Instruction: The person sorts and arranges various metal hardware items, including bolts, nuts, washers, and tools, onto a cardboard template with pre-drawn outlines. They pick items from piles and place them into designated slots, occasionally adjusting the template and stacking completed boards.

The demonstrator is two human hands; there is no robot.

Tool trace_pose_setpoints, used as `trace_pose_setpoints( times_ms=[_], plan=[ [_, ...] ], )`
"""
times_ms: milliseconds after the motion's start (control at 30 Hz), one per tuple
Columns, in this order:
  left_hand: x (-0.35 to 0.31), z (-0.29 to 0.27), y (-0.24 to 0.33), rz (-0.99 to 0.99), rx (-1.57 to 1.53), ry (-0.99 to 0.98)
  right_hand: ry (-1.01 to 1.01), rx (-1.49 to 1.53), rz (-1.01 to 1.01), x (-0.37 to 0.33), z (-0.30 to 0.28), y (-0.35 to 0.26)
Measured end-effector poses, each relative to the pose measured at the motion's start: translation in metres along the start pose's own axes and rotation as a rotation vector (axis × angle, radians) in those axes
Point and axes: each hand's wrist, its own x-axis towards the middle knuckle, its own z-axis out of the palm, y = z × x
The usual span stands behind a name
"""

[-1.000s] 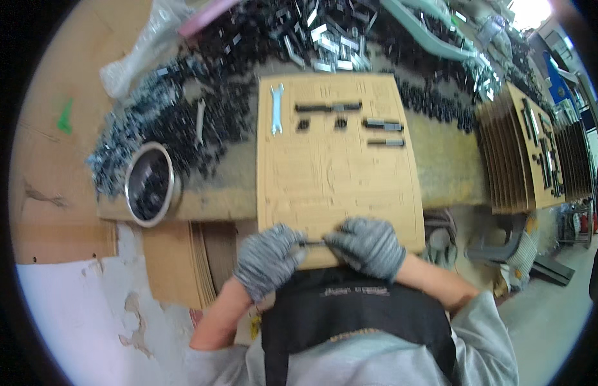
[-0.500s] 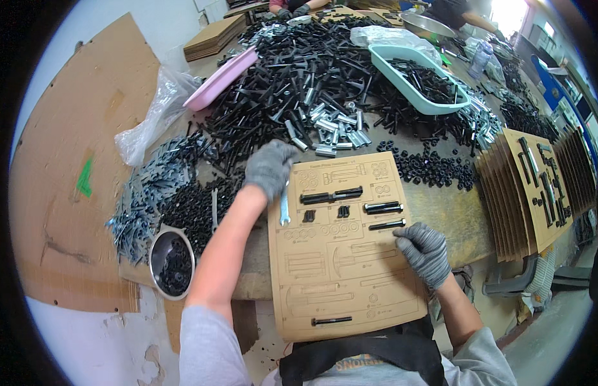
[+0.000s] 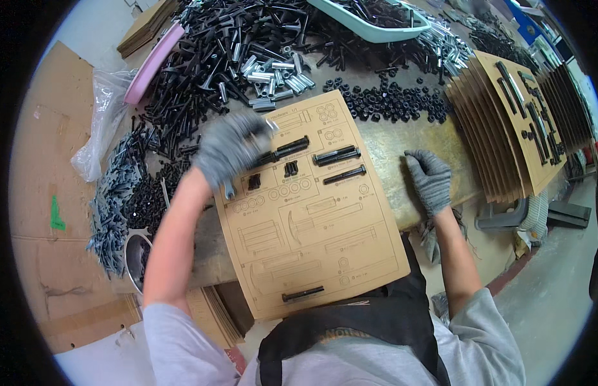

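Note:
A brown cardboard sheet (image 3: 357,254) with printed part outlines lies slanted before me. Over its upper left part is my gloved left hand (image 3: 233,147), blurred by motion, pinching a small bright silver sleeve (image 3: 272,125). Below that hand, the end of a spanner (image 3: 230,189) pokes out; the rest is hidden. Long black bolts (image 3: 289,148), partly covered by the hand, lie near a pair of bolts (image 3: 336,156), a single bolt (image 3: 344,174) and short black screws (image 3: 290,168). Another bolt (image 3: 303,294) rests near the lower edge. My gloved right hand (image 3: 431,182), fingers curled, is right of the sheet; nothing shows in it.
Beyond the sheet are silver sleeves (image 3: 283,76), black nuts (image 3: 392,100) and heaped black bolts (image 3: 202,64). A pink tray (image 3: 154,63) and pale green tray (image 3: 376,32) stand among them. Left are grey metal pieces (image 3: 112,206) and a metal bowl (image 3: 133,257); right, stacked loaded cardboard sheets (image 3: 485,141).
My left hand has come from the pile's edge onto the sheet's upper part. My right hand has left the sheet's right edge and moved away from it. The view has shifted; the sheet appears turned.

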Motion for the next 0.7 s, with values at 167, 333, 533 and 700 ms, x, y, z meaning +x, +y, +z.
trace_pose_setpoints(
  times_ms=[167, 333, 533, 700],
  plan=[
    [-0.08, 0.082, 0.033, 0.205, 0.329, -0.083, 0.013, 0.0, -0.083, 0.0, 0.005, -0.006],
    [-0.092, 0.099, 0.039, 0.129, 0.431, 0.033, -0.022, -0.09, -0.136, 0.002, 0.001, -0.004],
    [-0.034, 0.042, 0.011, -0.164, -0.046, -0.167, -0.012, -0.095, -0.121, 0.002, 0.0, -0.007],
    [0.065, -0.026, -0.063, -0.526, 0.508, 0.29, -0.049, -0.106, -0.119, 0.002, 0.002, -0.014]
  ],
)
